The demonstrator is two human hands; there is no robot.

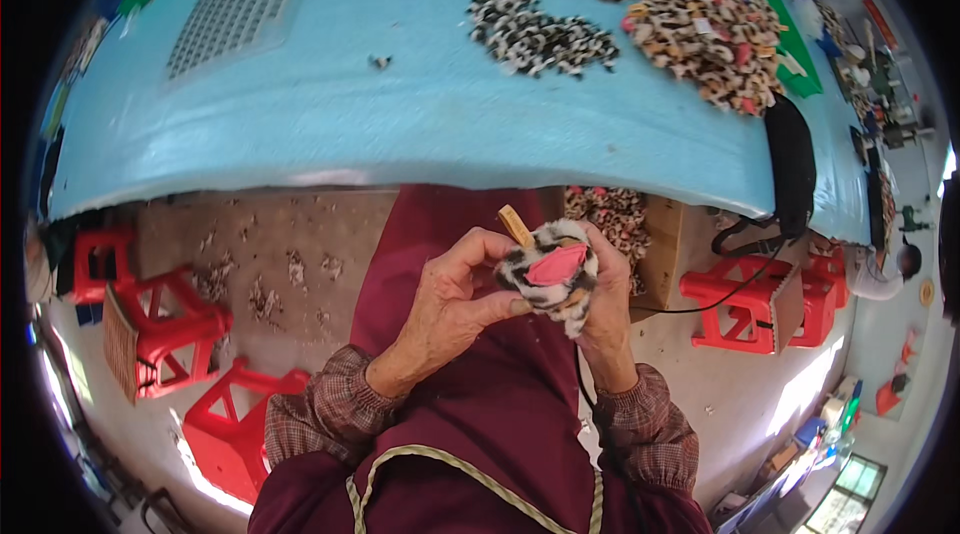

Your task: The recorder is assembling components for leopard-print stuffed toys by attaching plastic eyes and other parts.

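Between my two hands is a small leopard-print plush piece (570, 304) with a pink fabric patch and a tan tag sticking up. It is held above my lap, short of the table's near edge. My left hand (455, 284) pinches its left side between thumb and fingers. Along the opposite side, my right hand (607, 309) is closed round the piece, its fingers partly hidden behind the plush. A large heap of similar spotted plush pieces (700, 34) lies at the table's far right, with a pile of small black-and-white fur scraps (535, 29) beside it.
The blue-covered table (400, 114) spans the front. A gridded plastic sheet (240, 4) lies at its left. Beneath the edge stands a cardboard box (660, 254) of plush pieces. Red stools (735, 299) stand right and left. A black bag (790, 164) hangs at the table's right.
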